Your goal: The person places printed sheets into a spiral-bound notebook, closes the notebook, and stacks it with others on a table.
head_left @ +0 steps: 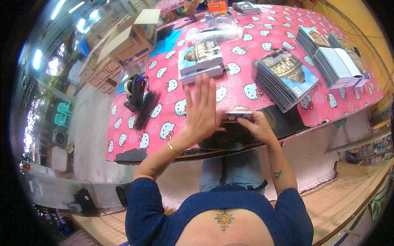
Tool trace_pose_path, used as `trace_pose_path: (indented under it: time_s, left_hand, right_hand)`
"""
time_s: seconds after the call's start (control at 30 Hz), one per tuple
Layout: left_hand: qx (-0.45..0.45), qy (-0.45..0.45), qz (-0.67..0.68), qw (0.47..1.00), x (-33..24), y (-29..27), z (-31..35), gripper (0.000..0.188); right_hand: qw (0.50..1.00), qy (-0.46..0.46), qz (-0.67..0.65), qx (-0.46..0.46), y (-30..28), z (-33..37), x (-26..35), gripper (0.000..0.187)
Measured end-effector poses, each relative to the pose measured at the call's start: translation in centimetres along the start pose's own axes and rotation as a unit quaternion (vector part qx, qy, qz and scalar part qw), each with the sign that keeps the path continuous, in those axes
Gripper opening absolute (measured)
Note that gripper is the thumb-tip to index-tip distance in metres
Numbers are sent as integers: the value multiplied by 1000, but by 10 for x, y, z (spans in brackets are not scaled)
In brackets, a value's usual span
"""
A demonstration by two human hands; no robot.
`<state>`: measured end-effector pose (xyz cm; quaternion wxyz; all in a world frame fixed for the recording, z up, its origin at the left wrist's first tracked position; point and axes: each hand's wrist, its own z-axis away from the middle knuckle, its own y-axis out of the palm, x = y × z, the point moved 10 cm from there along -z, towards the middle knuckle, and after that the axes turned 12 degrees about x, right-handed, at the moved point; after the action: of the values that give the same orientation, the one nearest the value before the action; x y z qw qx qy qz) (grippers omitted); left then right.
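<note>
At the near edge of a bench [135,135] draped in pink cartoon-cat cloth, a person's right hand [255,125] grips a small spiral-bound notebook [239,114] by its right end, holding it level just above the cloth. The left hand [202,108] is flat and released, fingers spread, pressing against the notebook's left end. Beyond lie a short pile of finished notebooks [201,61], a fanned stack [285,78] to the right, and an open cardboard box [129,41] at far left.

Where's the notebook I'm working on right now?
In the head view, the notebook is at the table's near edge, gripped by your right hand, with your left hand flat against its left end.
</note>
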<state>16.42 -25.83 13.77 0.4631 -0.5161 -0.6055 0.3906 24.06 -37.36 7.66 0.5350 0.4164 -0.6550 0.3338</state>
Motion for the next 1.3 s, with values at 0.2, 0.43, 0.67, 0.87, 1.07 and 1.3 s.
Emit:
trace_pose_path:
  time_s: [0.2, 0.43, 0.67, 0.87, 1.07, 1.3]
  left_hand:
    - [26, 103, 64, 992, -44, 15, 30, 85]
    - [13, 178, 62, 982, -63, 16, 33, 86]
    - [17, 192, 136, 972, -91, 23, 53, 78]
    - [-57, 101, 144, 983, -39, -40, -13, 37]
    - [-85, 98, 238, 963, -46, -46, -11, 20]
    - [-91, 99, 222, 966, -45, -48, -10, 18]
  right_hand:
    - [999, -18, -41, -15, 4, 1, -3, 18]
    - [996, -86, 22, -14, 5, 1, 10, 18]
    - [996, -45, 79, -22, -2, 3, 3, 22]
    - [977, -27, 203, -62, -9, 18, 49, 32]
    - [972, -4, 227, -57, -21, 30, 53, 24]
    - [976, 13, 213, -44, -34, 20, 65, 20]
